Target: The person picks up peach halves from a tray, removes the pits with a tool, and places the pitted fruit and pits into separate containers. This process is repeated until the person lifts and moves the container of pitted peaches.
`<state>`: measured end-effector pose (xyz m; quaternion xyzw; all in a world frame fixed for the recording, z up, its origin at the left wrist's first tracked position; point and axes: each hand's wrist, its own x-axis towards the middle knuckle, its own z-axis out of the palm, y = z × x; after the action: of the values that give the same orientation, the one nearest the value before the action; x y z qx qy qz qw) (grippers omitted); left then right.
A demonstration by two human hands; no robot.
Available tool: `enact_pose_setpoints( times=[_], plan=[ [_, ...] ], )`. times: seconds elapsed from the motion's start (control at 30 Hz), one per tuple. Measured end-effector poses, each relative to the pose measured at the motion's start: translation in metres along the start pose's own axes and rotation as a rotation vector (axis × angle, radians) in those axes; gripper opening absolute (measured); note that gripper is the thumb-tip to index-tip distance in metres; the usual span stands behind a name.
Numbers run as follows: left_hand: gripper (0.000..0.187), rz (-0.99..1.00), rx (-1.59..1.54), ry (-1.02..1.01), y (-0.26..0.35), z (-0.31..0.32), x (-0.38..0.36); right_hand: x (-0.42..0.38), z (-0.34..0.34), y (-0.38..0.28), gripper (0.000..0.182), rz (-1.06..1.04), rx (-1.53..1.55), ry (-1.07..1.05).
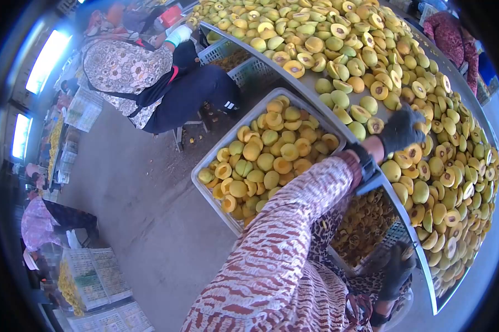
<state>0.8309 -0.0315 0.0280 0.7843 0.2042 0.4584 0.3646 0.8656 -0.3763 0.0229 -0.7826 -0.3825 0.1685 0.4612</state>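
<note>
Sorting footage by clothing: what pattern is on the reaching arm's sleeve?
Red-brown and white wavy stripes on the sleeve, clearest in the head view.

1. Halved peaches [421, 166] are heaped across the long metal table [315, 83]; yellow-green skins and orange cut faces with dark pit hollows are seen, turned every way.
2. The halves nearest the gloved left hand [400, 131] are touched at the pile's near edge.
3. More halves are held in a grey tray [205, 191] just below the table edge, mostly skin-up.

Two gloved hands [400, 131], one tray [205, 178]
</note>
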Motion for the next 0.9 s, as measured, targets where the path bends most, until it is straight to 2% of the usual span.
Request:
enact_pose_setpoints(
  times=[0.03, 0.07, 0.1, 0.13, 0.17, 0.2, 0.23, 0.27, 0.3, 0.33, 0.37, 0.43, 0.5, 0.57, 0.6, 0.67, 0.83, 0.9],
  plan=[
    [0.044, 0.018, -0.240, -0.093, 0.022, -0.001, -0.021, 0.010, 0.003, -0.006, 0.013, -0.068, -0.002, 0.085],
    [0.041, -0.127, -0.546, -0.104, 0.049, 0.005, -0.051, 0.020, 0.006, -0.012, 0.017, -0.135, -0.005, 0.165],
    [0.037, -0.273, -0.852, -0.112, 0.074, 0.013, -0.083, 0.031, 0.011, -0.034, 0.018, -0.298, -0.181, 0.291],
    [0.032, -0.370, -0.920, -0.194, 0.089, 0.018, -0.109, 0.042, 0.017, -0.031, 0.018, -0.395, -0.148, 0.420],
    [0.028, -0.464, -0.987, -0.282, 0.100, 0.021, -0.130, 0.046, 0.022, -0.045, 0.018, -0.389, -0.151, 0.422],
    [0.028, -0.464, -0.992, -0.289, 0.111, 0.023, -0.149, 0.050, 0.026, -0.067, 0.018, -0.559, -0.320, 0.472],
    [0.026, -0.525, -1.254, -0.270, 0.120, 0.024, -0.167, 0.057, 0.029, -0.081, 0.017, -0.726, -0.497, 0.523],
    [0.026, -0.589, -1.520, -0.255, 0.124, 0.023, -0.180, 0.066, 0.034, -0.081, 0.013, -0.697, -0.478, 0.499],
    [0.028, -0.323, -1.108, -0.175, 0.102, 0.022, -0.199, 0.072, 0.039, -0.072, 0.009, -0.655, -0.473, 0.482],
    [0.028, -0.377, -1.036, -0.175, 0.105, 0.005, -0.196, 0.080, 0.042, -0.054, 0.005, -0.543, -0.451, 0.375],
    [0.029, -0.530, -1.123, -0.189, 0.110, -0.010, -0.193, 0.085, 0.031, -0.031, 0.007, -0.423, -0.449, 0.288],
    [0.031, -0.771, -1.351, -0.138, 0.119, -0.036, -0.187, 0.075, 0.024, -0.020, 0.013, -0.516, -0.206, 0.211],
    [0.036, -0.872, -1.449, 0.033, 0.122, -0.045, -0.185, 0.042, 0.035, -0.028, 0.008, 0.028, 0.680, -0.030],
    [0.048, -0.884, -1.332, 0.001, 0.106, -0.041, -0.198, 0.014, 0.035, -0.059, 0.006, 0.006, 0.296, -0.280],
    [0.048, -0.904, -1.330, -0.024, 0.107, -0.041, -0.197, 0.009, 0.039, -0.059, 0.006, 0.027, 0.301, -0.261],
    [0.047, -0.837, -1.439, -0.019, 0.111, -0.033, -0.196, 0.002, 0.044, -0.047, 0.005, 0.096, 0.188, -0.409],
    [0.048, -0.793, -1.243, 0.005, 0.106, -0.018, -0.201, 0.000, 0.053, -0.033, 0.008, -0.003, 0.142, -0.336],
    [0.049, -0.752, -1.249, -0.016, 0.111, -0.017, -0.199, 0.001, 0.058, -0.035, 0.010, -0.095, 0.082, -0.214]
  ],
)
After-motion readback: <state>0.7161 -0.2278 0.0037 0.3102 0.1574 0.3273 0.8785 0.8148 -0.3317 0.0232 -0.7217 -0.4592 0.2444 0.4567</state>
